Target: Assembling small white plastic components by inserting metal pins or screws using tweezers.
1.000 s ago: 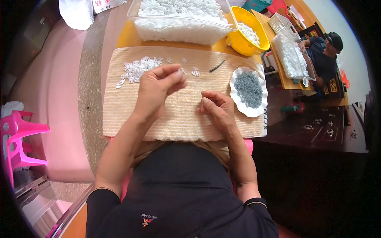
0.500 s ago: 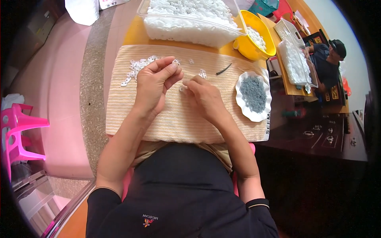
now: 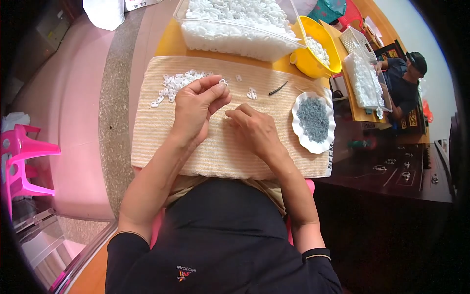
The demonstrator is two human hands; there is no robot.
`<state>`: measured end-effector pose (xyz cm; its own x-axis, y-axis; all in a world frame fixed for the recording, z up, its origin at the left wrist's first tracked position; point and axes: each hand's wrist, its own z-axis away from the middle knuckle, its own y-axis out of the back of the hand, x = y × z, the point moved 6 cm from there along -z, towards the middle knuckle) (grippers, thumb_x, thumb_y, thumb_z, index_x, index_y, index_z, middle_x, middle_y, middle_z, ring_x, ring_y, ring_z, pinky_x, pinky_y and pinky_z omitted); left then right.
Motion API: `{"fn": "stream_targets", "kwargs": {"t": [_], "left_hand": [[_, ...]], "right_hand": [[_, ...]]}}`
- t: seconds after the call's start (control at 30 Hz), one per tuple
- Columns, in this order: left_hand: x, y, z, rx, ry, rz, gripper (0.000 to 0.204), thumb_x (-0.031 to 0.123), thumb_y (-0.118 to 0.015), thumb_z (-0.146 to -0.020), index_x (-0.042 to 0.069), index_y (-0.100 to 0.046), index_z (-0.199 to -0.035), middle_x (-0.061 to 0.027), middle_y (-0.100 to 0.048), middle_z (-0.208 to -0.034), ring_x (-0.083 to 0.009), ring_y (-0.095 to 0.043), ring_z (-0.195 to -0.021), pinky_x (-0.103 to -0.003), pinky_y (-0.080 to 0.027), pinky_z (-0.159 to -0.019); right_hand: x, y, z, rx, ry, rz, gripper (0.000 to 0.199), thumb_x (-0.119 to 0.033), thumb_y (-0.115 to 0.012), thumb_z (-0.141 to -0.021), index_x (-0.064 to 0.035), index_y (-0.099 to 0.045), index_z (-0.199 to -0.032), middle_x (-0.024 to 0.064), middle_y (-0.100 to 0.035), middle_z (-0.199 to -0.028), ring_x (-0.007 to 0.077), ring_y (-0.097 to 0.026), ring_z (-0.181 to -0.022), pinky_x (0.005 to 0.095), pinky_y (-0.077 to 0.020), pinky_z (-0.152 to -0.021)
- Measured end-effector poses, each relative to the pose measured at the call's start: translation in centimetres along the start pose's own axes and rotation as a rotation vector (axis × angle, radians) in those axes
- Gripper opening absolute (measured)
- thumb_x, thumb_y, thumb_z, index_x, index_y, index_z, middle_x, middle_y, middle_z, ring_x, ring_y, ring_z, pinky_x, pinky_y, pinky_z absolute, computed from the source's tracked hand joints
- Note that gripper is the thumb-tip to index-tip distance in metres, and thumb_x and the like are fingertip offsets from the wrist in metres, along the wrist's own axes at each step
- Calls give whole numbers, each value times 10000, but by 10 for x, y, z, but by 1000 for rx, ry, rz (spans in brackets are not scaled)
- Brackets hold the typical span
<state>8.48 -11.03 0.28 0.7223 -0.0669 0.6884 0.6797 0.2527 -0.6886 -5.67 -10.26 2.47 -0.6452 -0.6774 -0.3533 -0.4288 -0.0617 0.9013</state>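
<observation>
The left hand [image 3: 198,105] pinches 1 small white plastic piece [image 3: 223,82] at its fingertips above the striped towel [image 3: 161,142], while the right hand [image 3: 254,128], fingers curled narrow, meets it, with loose white pieces [image 3: 177,83] and the plate of grey pins [image 3: 313,120] kept within reach on either side.

- Towel [image 3: 230,152]: beige cloth, ribbed, matt and slightly rough.
- Small white parts [image 3: 176,83]: plastic, smooth, faintly glossy; one pinched in the left hand [image 3: 198,110].
- Clear tub [image 3: 235,36]: transparent glossy plastic.
- Yellow bowl [image 3: 306,61]: smooth, shiny plastic.
- Scalloped white dish [image 3: 299,132]: smooth, glossy; holds grey metal pins [image 3: 313,119], dull sheen.
- Pink stool [image 3: 22,157]: glossy moulded plastic.
- Floor strip [image 3: 112,122]: speckled stone, polished.
</observation>
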Motion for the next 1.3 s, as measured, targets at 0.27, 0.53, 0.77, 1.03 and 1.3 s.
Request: {"fn": "stream_targets", "kwargs": {"t": [0.27,0.53,0.77,1.03,1.3], "left_hand": [[-9,-2,3,-11,25,-20,198,-3,-639,-867,-44,-586,-1053,-85,-641,-882,-142,-644,-769,-269,-582,-740],[-14,-3,4,-30,43,-20,191,-1,-644,-863,-39,-595,-1044,-81,-642,-870,-137,-643,-765,-264,-582,-736],[-23,-7,8,-52,81,-77,165,10,-648,-864,-38,-608,-1017,-80,-643,-855,-131,-639,-757,-259,-578,-728],[-31,-8,9,-44,102,-105,161,10,-651,-864,-41,-612,-1011,-78,-643,-847,-129,-636,-746,-253,-574,-712],[-36,-8,8,-64,130,-109,147,13,-653,-861,-36,-623,-997,-75,-645,-832,-133,-636,-741,-255,-569,-707]], "right_hand": [[-1,5,5,-205,-18,63,209,-65,-568,-824,-88,-610,-1027,105,-566,-886,304,-622,-807,405,-497,-687],[29,11,10,-124,-85,-277,229,-47,-612,-809,-16,-621,-1036,145,-596,-864,322,-615,-795,387,-484,-703],[33,20,20,-97,-104,-139,199,-61,-610,-830,-31,-626,-1026,143,-603,-882,335,-615,-793,395,-491,-701],[28,20,23,-193,-81,-54,181,-66,-579,-850,-59,-616,-1026,133,-586,-888,345,-611,-797,423,-489,-701],[49,21,25,-138,-235,-322,211,-81,-647,-853,-11,-607,-1048,89,-633,-799,192,-615,-703,308,-491,-657]]}}
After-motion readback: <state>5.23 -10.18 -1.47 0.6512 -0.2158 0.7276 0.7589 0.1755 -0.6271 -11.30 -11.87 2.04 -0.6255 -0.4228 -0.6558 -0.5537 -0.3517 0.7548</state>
